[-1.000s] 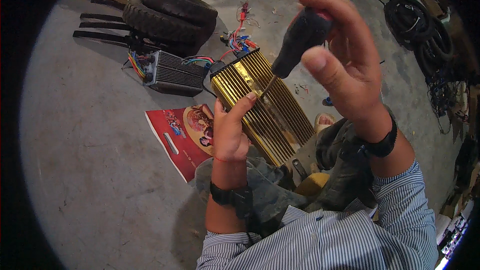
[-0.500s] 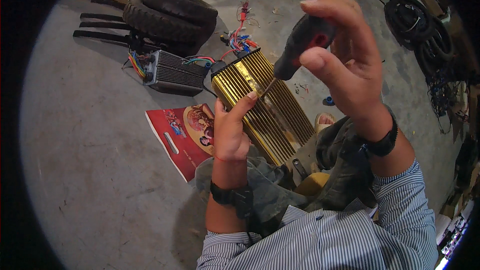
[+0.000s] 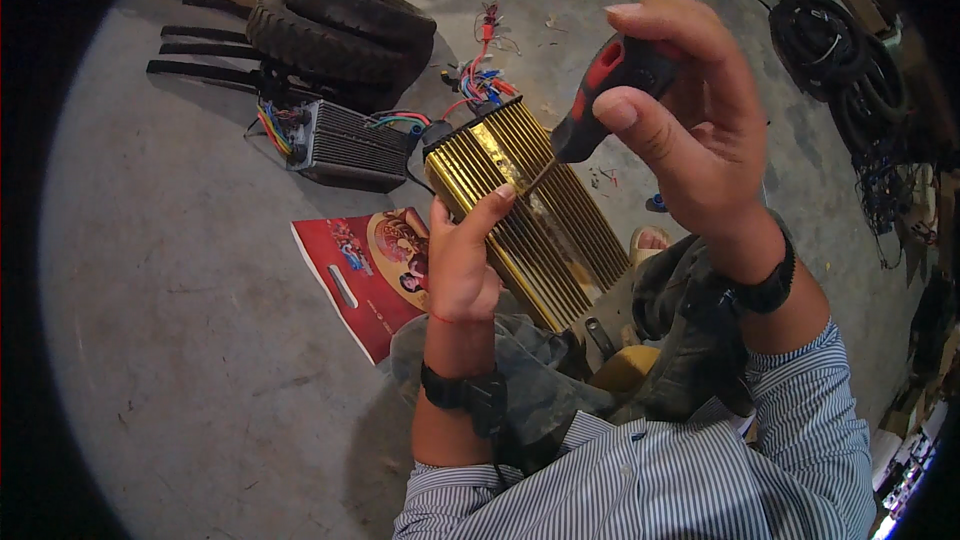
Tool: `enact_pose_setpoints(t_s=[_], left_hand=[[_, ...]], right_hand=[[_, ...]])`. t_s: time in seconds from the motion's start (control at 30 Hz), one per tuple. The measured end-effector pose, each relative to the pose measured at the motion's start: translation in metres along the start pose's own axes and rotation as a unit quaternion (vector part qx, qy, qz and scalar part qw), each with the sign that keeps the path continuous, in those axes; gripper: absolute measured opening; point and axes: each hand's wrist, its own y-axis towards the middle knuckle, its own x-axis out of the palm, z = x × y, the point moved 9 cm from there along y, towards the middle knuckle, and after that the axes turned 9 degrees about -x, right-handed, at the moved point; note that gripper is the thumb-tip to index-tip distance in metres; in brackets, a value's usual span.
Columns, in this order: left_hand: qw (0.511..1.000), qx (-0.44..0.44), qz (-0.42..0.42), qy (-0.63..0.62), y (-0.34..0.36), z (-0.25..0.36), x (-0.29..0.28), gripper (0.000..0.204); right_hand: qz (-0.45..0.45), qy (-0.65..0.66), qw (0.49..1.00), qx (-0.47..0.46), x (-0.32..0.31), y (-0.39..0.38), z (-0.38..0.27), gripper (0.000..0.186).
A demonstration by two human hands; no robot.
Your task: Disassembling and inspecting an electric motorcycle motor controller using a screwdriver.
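My left hand point(image 3: 463, 262) grips the left side of a gold, finned metal case point(image 3: 575, 245) with wires at its top end, its thumb lying on the fins. My right hand point(image 3: 708, 150) holds a black-and-red screwdriver point(image 3: 600, 75) between thumb and fingers. The thin shaft angles down to the case beside my left thumb; I cannot make out where exactly its tip sits. The case rests at a slant at my knees.
A silver finned unit point(image 3: 352, 145) with coloured wires lies by stacked tyres point(image 3: 330, 35). A red bag point(image 3: 355, 305) is on the concrete floor point(image 3: 170, 270). Coiled black tubes point(image 3: 810, 45) lie at right. My sandalled foot point(image 3: 648, 245) shows beside the case.
The screwdriver handle has turned, showing more red on top. My right fingertips have moved slightly down and right around it. My left hand and the case hold still.
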Motion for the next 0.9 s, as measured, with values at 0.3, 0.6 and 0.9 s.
enact_pose_setpoints(t_s=[0.3,0.6,0.9], left_hand=[[1.0,0.002,-0.025,0.001,0.004,-0.002,-0.005,0.031],[1.0,0.004,-0.023,-0.001,0.003,-0.002,-0.003,0.029],[1.0,0.002,-0.016,0.007,0.003,-0.002,0.0,0.028]], right_hand=[[0.071,0.173,0.98,0.069,0.005,-0.002,0.01,0.047],[0.091,0.165,0.98,0.061,0.006,0.0,0.01,0.051],[0.025,0.035,0.999,0.019,-0.002,0.001,0.001,0.056]])
